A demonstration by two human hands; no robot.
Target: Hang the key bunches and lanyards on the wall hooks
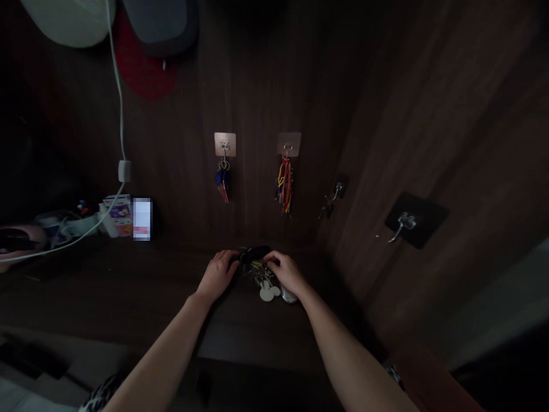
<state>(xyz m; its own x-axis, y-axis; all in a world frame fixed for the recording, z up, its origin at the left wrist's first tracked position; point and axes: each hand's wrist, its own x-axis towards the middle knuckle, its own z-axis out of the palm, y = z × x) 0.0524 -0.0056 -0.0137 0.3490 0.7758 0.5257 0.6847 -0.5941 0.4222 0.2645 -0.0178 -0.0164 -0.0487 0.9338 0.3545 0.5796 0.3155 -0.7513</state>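
Note:
A pile of keys with metal rings, dark fobs and a yellow piece lies on the dark wooden shelf between my hands. A pale round tag hangs out of the pile toward me. My left hand curls its fingers and thumb round the dark end on the left of the pile. On the right side, my right hand pinches into the keys with thumb and forefinger. A shiny rounded metal object shows under my right wrist, partly covered. The dim light blurs the small details.
Behind the shelf, wall hooks carry a keyring with blue pieces, a bunch of coloured cords and a small dark key bunch. A bare hook sticks out on the right panel. Left are a lit screen, boxes and a white cable.

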